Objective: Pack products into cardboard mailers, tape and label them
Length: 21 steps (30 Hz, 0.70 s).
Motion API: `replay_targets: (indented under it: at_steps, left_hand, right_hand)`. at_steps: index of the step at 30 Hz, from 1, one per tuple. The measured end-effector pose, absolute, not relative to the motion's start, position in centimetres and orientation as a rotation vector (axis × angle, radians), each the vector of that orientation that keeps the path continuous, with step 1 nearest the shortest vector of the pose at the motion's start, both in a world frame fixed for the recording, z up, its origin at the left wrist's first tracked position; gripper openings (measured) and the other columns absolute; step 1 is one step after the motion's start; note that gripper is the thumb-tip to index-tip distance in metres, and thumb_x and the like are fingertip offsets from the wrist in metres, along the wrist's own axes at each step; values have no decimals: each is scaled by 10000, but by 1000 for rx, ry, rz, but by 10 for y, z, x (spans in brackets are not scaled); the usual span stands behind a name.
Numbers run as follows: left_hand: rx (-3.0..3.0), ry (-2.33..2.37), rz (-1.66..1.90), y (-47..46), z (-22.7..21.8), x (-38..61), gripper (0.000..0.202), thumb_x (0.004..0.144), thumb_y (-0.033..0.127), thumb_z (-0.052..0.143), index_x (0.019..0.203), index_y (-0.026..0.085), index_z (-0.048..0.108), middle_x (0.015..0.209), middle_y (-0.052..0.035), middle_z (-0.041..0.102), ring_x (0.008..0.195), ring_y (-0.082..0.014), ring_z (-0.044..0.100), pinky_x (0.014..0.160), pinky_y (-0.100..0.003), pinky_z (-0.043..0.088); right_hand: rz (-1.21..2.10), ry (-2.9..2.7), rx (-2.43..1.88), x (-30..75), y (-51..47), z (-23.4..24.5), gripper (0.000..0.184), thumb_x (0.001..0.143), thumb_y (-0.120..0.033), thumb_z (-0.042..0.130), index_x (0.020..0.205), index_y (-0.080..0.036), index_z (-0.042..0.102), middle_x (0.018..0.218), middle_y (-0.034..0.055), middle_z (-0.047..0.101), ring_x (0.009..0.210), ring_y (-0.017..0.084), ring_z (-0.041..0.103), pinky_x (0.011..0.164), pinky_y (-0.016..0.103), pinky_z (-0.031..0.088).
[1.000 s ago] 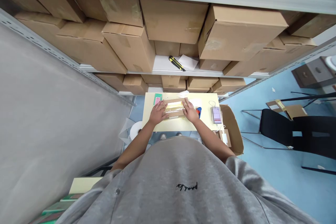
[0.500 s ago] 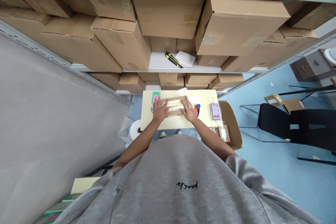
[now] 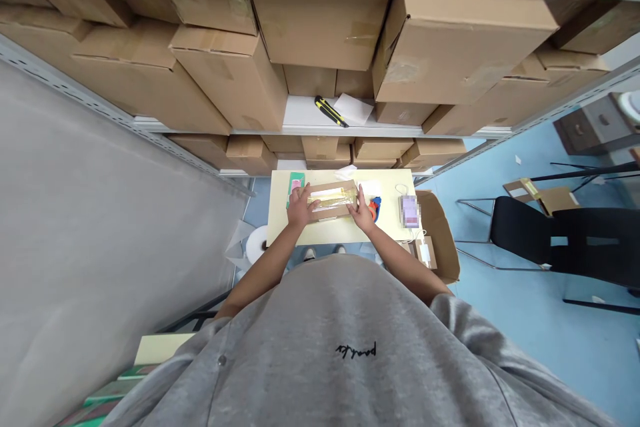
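Grey wall (image 3: 100, 180) running down the left of the frame; we are following its edge along a perforated steel shelving upright (image 3: 65, 83). Across the top we are logging brown cardboard cartons (image 3: 315, 20), stacked tightly on the white steel shelf (image 3: 305, 117), with a yellow-and-black utility knife (image 3: 330, 111) and a white paper sheet (image 3: 353, 109) lying side by side in a gap. More cartons (image 3: 320, 150) are sitting on the tier below. At right we are noting a pale blue floor (image 3: 530, 347), a black chair (image 3: 560, 233) on chrome legs, flattened cardboard (image 3: 537, 192) beyond it, and a grey drawer unit (image 3: 593, 125) at upper right. Near the wall's foot, we are marking a white roll (image 3: 257, 245).
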<state>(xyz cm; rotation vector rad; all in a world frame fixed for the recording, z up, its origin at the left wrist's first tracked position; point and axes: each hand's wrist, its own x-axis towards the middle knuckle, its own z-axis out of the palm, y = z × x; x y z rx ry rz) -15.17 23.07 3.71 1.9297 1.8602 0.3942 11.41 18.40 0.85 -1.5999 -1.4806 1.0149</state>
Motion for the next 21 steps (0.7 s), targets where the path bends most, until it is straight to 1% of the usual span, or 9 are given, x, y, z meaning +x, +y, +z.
replay_targets:
  at_steps: [3,5,7,10,13,17,21]
  left_hand:
    - [1965,1825,404,235,37,-157,718,971,593,636,1601,281,494,1470,-163,506,1363,-351,509,1129,-456,493]
    - [1991,1799,408,238,37,-160,684,967,580,650,1557,253,540,1423,-163,531,1332,-353,521,1134,-462,493]
    - [2008,1772,413,239,37,-162,650,968,571,653,1524,245,565,1388,-159,548,1317,-352,529,1138,-465,494]
    - [2012,1719,426,239,38,-163,623,972,575,648,1500,252,578,1378,-150,553,1316,-345,547,1130,-453,512]
    - [2006,1674,448,239,38,-164,617,977,590,638,1499,267,575,1408,-136,544,1326,-326,564,1114,-429,535]
    - [1998,1664,471,238,39,-165,610,987,591,626,1504,274,574,1422,-123,543,1330,-309,572,1104,-414,546]
    - [1987,1649,462,239,40,-167,611,989,594,621,1504,268,577,1442,-131,530,1348,-310,563,1098,-408,540]
  right_hand:
    - [1024,-1365,-1561,111,185,5,861,917,-567,644,1643,-215,344,1654,119,481,1480,272,522,1218,465,447]
    - [977,-1251,-1570,107,187,2,794,913,-599,638,1571,-219,409,1585,152,544,1450,280,552,1169,480,506]
    - [912,-1155,-1632,103,188,1,716,911,-636,619,1465,-206,478,1457,185,632,1382,298,607,1098,484,562]
    - [842,-1099,-1769,102,190,1,642,889,-688,621,1308,-206,559,1273,184,718,1236,319,697,1002,476,612]
    - [777,-1096,-1836,104,191,-1,605,868,-729,626,1196,-221,614,1203,159,744,1154,320,738,942,467,630]
    - [710,-1129,-1844,106,194,-3,565,854,-754,627,1041,-223,663,1159,148,760,1102,314,751,964,484,619]
    - [722,-1226,-1824,110,196,-4,551,866,-746,629,975,-211,698,1108,163,779,1048,327,755,965,500,614]
